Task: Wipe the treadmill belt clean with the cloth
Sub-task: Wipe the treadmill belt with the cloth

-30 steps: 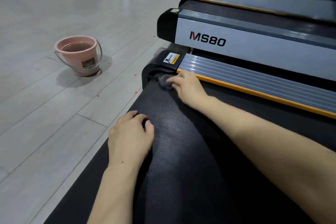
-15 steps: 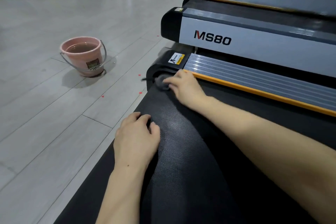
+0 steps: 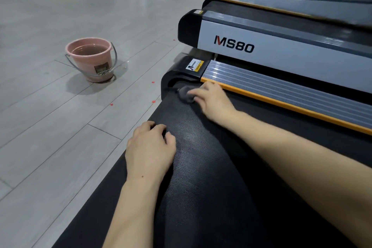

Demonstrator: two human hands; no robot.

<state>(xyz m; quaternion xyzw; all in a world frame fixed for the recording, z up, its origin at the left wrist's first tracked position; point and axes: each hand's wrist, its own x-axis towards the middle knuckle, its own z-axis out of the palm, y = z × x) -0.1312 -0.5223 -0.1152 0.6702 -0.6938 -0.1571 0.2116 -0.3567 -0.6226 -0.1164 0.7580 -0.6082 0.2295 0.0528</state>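
The black textured treadmill belt [image 3: 201, 177] runs from the bottom of the view to its far end at centre. At that far end my right hand [image 3: 211, 100] holds a small dark grey cloth [image 3: 185, 94], bunched under its fingertips against the belt beside the black end cap. My left hand [image 3: 150, 151] rests on the belt's left edge, fingers curled down over the edge; whether they grip it is hidden.
An orange-edged grey side rail [image 3: 281, 88] borders the belt on the right. A neighbouring treadmill marked MS80 [image 3: 261, 50] stands beyond it. A pink bucket [image 3: 91, 59] holding water sits on the grey tile floor to the left. More treadmills line the back right.
My right hand with the cloth stays at the belt's far end with only slight shifts. The left hand keeps its place on the belt edge. The camera has shifted a little.
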